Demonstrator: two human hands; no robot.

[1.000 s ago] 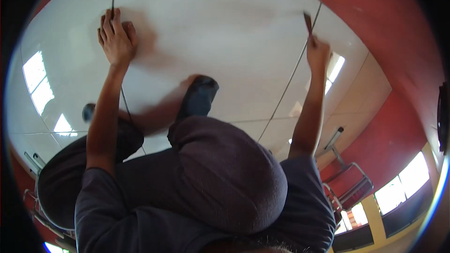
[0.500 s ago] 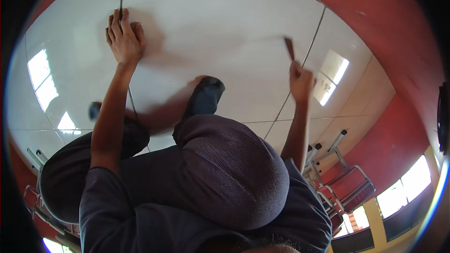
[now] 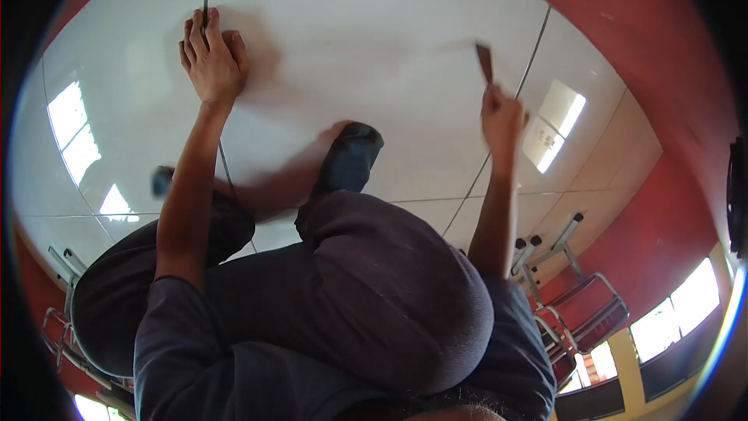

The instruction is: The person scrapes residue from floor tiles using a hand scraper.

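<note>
My left hand (image 3: 213,62) rests flat on the glossy white tiled floor (image 3: 335,39), fingers apart over a dark tile joint, holding nothing. At the right, my right hand (image 3: 502,117) is closed around the lower end of a thin, dark, flat tool (image 3: 484,62), whose wider end points up and away from me. Another tile joint runs close beside this hand. Whether the tool's tip touches the floor I cannot tell. Between my hands is my dark-covered foot (image 3: 352,157).
A red wall (image 3: 623,31) curves along the far and right edges of the floor. Metal-framed chairs with red seats (image 3: 596,316) stand at the lower right, and more chair frames (image 3: 66,343) are at the lower left. My bent knee (image 3: 405,288) fills the lower middle.
My right hand and the tool have shifted slightly up in the view. The whole scene has moved a little to the right. My left hand stays flat on the floor.
</note>
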